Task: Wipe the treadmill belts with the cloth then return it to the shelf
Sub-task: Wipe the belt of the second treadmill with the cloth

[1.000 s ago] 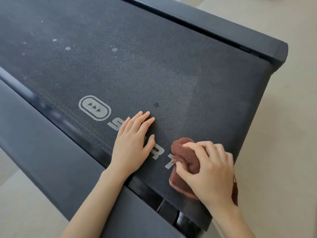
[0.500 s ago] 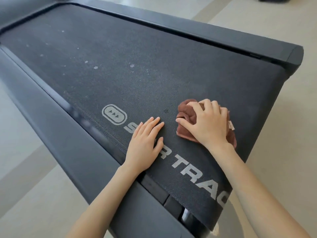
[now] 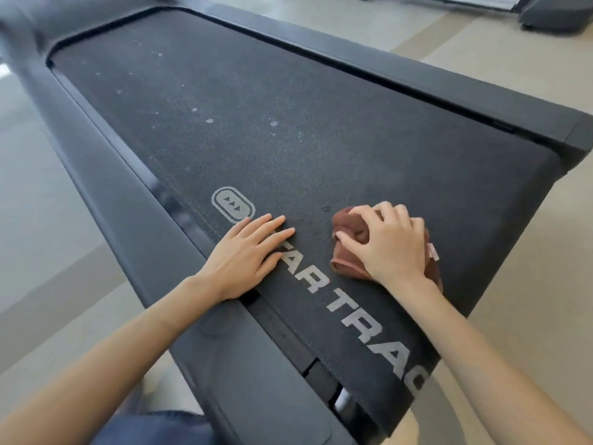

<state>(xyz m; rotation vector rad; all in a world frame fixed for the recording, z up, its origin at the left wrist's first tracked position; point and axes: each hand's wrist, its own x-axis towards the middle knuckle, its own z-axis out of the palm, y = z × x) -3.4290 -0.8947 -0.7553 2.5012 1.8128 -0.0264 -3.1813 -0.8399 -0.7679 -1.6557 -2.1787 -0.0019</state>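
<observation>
The black treadmill belt (image 3: 288, 149) runs from the near right to the far left, with pale specks on its far half and white lettering at the near end. A bunched brown cloth (image 3: 348, 248) lies on the belt beside the lettering. My right hand (image 3: 391, 242) grips the cloth from above, fingers curled over it. My left hand (image 3: 247, 255) rests flat on the belt over the lettering, fingers straight, its heel at the left side rail.
Grey side rails (image 3: 106, 162) flank the belt, and the deck's rear corner (image 3: 574, 136) sits at the right. Beige floor surrounds the machine. Another machine's base (image 3: 545, 14) stands at the top right. A blue trouser leg (image 3: 154, 428) shows at the bottom.
My right hand has slid the cloth up the belt, away from the near edge, to beside the lettering. The left hand has stayed flat on the belt. The view has pulled back.
</observation>
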